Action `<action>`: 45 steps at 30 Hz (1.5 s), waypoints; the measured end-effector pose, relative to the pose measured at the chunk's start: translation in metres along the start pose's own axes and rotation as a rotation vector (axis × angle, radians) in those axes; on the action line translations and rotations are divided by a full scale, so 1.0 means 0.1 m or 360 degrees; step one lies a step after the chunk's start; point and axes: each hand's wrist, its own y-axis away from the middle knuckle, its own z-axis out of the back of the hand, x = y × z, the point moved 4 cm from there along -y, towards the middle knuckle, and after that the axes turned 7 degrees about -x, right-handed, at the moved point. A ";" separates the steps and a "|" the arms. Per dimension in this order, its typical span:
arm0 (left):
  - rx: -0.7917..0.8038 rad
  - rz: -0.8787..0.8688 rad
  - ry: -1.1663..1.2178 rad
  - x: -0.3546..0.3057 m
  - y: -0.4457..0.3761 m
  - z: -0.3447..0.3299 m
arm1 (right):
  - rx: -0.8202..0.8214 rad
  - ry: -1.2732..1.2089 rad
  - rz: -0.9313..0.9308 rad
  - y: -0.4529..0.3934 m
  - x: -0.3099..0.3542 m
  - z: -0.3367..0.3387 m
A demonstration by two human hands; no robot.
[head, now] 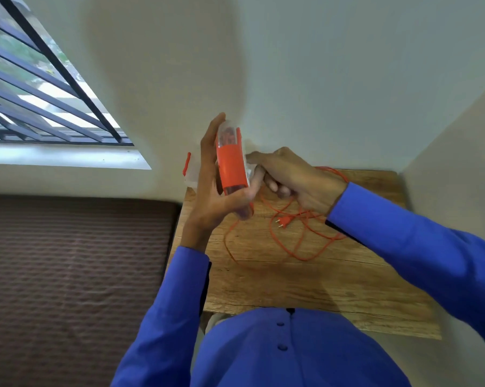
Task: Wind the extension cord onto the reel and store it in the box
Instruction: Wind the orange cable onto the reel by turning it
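Observation:
My left hand (210, 188) holds the orange and clear plastic reel (231, 166) upright above the far left part of the wooden table (305, 289). Some orange cord shows through its clear top. My right hand (294, 180) is closed against the reel's right side, on a part I cannot make out. The loose orange extension cord (300, 247) lies in loops on the table under my right wrist, with its two-pin plug (282, 222) near the middle. A clear box with an orange clasp (190, 170) stands behind my left hand, mostly hidden.
The table stands in a corner, with walls behind and to the right. A brown ribbed mattress (73, 275) lies to the left, below a barred window (40, 88). My blue sleeves reach over the table's near edge.

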 end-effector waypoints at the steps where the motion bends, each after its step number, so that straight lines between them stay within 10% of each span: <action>1: -0.0021 0.0074 0.0060 0.02 0.00 0.02 | -0.0049 0.0022 0.0185 0.02 0.07 0.02; 5: -0.0153 0.0353 0.0441 0.09 0.03 0.04 | -0.0407 0.0731 0.1226 0.21 0.35 0.05; 11: -0.0079 0.0318 0.0794 0.10 0.03 0.09 | -0.0068 0.1268 0.1578 0.27 0.15 -0.03; 19: -0.0165 0.0428 0.0627 0.07 0.07 -0.04 | -0.0200 0.0169 0.0905 0.03 0.11 0.02; 28: -0.0097 0.0298 0.0215 0.12 0.10 0.01 | -0.0014 0.0016 -0.0003 0.07 0.01 -0.06; 32: -0.0132 0.0370 0.0344 0.16 0.14 0.06 | -0.0466 0.0708 0.0844 0.19 0.15 0.04; 35: -0.0199 0.0485 0.0639 0.14 0.13 0.01 | -0.0269 0.1173 0.1500 0.37 0.17 -0.05; 45: -0.0226 0.0525 0.0953 0.17 0.10 -0.03 | -0.0206 0.1774 0.1934 0.23 0.09 -0.02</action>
